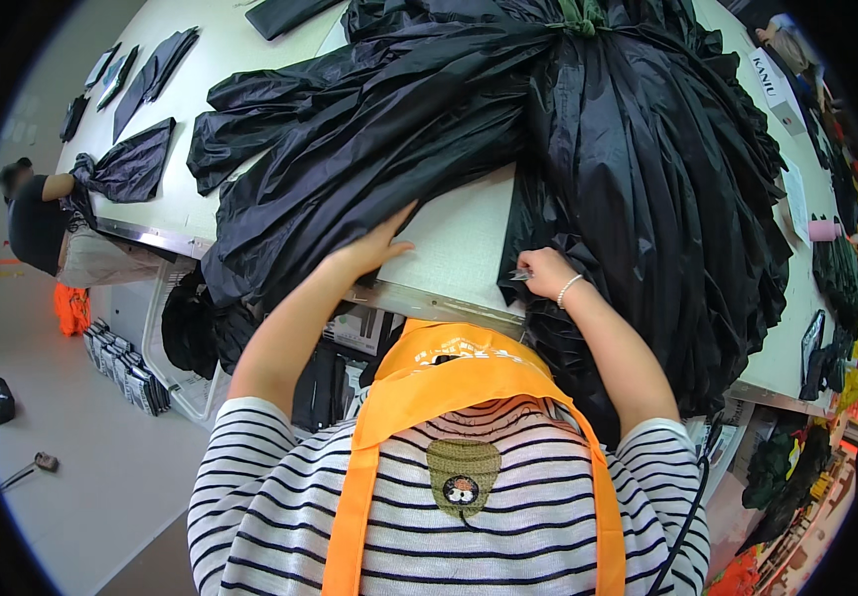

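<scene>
A big heap of shiny black fabric [638, 189], gathered in long folds, spreads over the white table. Green cloth [580, 15] is tied round it at the far end. My left hand [374, 248] lies against the near edge of the left-hand folds, fingers stretched and thumb apart, holding nothing that I can see. Closed beside the right-hand folds is my right hand [548, 272], with a bracelet at the wrist. From its fingers pokes a small silvery metal tool [521, 275], its exact kind too small to make out. Pale tabletop [459, 238] shows between my hands.
Flat dark folded pieces [154, 79] lie at the table's far left, where another person [42, 223] handles dark cloth. A white box [777, 91] and a pink thread spool [826, 230] are on the right. Packed bundles [126, 368] stand on the floor at left.
</scene>
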A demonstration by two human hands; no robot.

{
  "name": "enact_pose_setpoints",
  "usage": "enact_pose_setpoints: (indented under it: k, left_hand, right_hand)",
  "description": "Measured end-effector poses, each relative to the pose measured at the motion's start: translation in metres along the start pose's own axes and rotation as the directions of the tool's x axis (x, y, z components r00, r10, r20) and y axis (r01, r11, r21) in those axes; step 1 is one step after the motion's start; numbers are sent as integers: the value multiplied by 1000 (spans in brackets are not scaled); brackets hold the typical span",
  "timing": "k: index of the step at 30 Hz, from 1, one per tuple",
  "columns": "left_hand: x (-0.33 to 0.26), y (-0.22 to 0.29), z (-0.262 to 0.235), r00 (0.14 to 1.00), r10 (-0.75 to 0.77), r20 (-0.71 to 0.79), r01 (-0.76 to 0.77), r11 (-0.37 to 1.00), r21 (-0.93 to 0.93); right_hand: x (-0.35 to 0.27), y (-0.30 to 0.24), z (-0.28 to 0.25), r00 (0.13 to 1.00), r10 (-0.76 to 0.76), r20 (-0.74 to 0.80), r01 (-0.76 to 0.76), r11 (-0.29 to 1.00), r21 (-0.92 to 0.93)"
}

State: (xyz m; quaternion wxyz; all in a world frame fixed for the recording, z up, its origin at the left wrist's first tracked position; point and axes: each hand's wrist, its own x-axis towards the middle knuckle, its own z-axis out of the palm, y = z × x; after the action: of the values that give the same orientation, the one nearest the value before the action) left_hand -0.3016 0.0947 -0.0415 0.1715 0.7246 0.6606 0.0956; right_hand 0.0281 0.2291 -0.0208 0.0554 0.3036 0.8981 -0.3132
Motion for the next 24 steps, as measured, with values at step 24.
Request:
enact_pose_setpoints:
  k: [24]
  left_hand:
    - [64, -54, -32, 965, -233, -124, 260, 757, 600]
  right_hand:
    - [-40, -1, 0, 922, 386, -8, -311, 757, 575]
